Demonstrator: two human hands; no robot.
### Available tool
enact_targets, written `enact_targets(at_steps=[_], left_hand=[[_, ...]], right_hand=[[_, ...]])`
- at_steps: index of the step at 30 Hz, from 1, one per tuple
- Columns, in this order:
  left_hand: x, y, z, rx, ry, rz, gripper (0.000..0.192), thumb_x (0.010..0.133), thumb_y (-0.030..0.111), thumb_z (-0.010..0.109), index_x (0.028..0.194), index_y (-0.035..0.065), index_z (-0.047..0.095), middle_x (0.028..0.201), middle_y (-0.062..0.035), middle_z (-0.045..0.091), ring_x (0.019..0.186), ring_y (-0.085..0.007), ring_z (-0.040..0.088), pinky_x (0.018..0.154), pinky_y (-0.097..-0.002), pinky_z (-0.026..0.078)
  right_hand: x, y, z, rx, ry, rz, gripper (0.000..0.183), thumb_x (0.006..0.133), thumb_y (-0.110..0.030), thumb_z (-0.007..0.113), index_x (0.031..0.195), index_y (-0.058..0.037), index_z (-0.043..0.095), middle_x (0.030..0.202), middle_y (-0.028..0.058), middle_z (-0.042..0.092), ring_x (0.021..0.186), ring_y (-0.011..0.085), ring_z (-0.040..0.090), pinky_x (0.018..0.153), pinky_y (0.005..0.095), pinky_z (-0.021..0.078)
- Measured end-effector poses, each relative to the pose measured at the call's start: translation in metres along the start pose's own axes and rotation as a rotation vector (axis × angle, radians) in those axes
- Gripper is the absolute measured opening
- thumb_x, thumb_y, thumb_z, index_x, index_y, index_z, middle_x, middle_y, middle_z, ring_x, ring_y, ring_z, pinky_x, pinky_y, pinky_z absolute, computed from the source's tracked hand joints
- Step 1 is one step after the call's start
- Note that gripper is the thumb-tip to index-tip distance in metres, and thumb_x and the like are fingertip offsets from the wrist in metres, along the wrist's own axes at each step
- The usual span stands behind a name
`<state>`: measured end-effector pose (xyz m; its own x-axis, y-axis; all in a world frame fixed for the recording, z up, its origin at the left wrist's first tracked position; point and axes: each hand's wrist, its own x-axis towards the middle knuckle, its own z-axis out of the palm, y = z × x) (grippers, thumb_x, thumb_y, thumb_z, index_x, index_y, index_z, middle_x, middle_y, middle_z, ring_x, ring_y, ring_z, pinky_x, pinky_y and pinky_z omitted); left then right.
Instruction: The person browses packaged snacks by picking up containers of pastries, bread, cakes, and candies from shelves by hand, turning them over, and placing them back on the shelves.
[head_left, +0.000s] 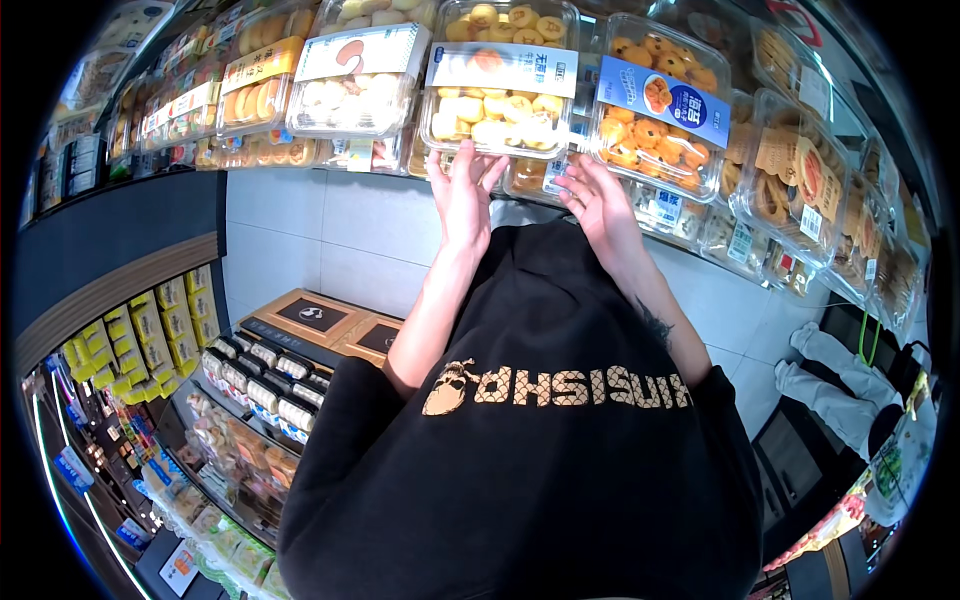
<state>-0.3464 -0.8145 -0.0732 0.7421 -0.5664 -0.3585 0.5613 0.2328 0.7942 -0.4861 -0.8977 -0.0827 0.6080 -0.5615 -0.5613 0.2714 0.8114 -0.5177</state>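
Observation:
A clear plastic box of round yellow cookies (495, 120), wrapped in a pale printed sleeve, stands tilted on the display in front of me. My left hand (461, 199) has its fingers spread at that box's lower edge, and a fingertip overlaps the rim. Whether it presses on the box cannot be told. My right hand (600, 202) is just below the lower left corner of a box of orange-brown pastries (660, 105) with a blue sleeve. Its fingers are parted and hold nothing. Behind both hands, more packs (532, 176) lie in a lower row.
A box of pale round pastries (356, 82) stands to the left, and boxes of ring-shaped cookies (791, 176) to the right. Lower left is a shelf of dark-lidded packs (262, 382) below wooden boxes (304, 315). Someone's light trousers (836, 382) show at right, on the tiled floor (360, 225).

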Motion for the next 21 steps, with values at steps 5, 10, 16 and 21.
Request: enact_targets(at_steps=[5, 10, 16, 21], left_hand=[[0.012, -0.006, -0.002, -0.05, 0.098, -0.048, 0.037, 0.084, 0.018, 0.053, 0.108, 0.0037, 0.029, 0.099, -0.0135, 0.048, 0.092, -0.0203, 0.052, 0.079, -0.035, 0.048], [0.006, -0.008, 0.004, 0.041, -0.126, -0.219, 0.024, 0.086, 0.02, 0.049, 0.098, 0.0015, 0.039, 0.086, -0.0105, 0.052, 0.089, -0.0211, 0.054, 0.083, -0.037, 0.046], [0.013, -0.001, 0.004, 0.092, -0.251, -0.302, 0.023, 0.087, 0.02, 0.044, 0.096, -0.0007, 0.038, 0.09, -0.0131, 0.05, 0.09, -0.0245, 0.054, 0.083, -0.0367, 0.046], [0.022, -0.003, -0.002, 0.082, -0.22, -0.337, 0.015, 0.085, 0.016, 0.041, 0.087, 0.0017, 0.041, 0.078, -0.0076, 0.045, 0.081, -0.0224, 0.055, 0.081, -0.0393, 0.047]], right_hand=[[-0.016, -0.006, -0.002, -0.005, 0.135, -0.103, 0.032, 0.084, -0.026, 0.052, 0.105, -0.005, 0.039, 0.095, 0.0087, 0.048, 0.083, 0.0167, 0.055, 0.075, 0.029, 0.0412], [-0.014, -0.008, -0.008, -0.044, 0.14, -0.201, 0.035, 0.087, -0.032, 0.047, 0.106, -0.0038, 0.04, 0.095, 0.0102, 0.051, 0.074, 0.0165, 0.057, 0.071, 0.0268, 0.0418], [-0.011, -0.007, -0.013, -0.069, 0.078, -0.198, 0.033, 0.088, -0.029, 0.045, 0.108, -0.0038, 0.04, 0.097, 0.0085, 0.053, 0.072, 0.0136, 0.055, 0.068, 0.0256, 0.0401], [-0.012, -0.002, -0.005, -0.071, 0.052, -0.214, 0.031, 0.09, -0.029, 0.043, 0.109, -0.0047, 0.04, 0.097, 0.008, 0.053, 0.071, 0.0127, 0.054, 0.067, 0.025, 0.0396]])
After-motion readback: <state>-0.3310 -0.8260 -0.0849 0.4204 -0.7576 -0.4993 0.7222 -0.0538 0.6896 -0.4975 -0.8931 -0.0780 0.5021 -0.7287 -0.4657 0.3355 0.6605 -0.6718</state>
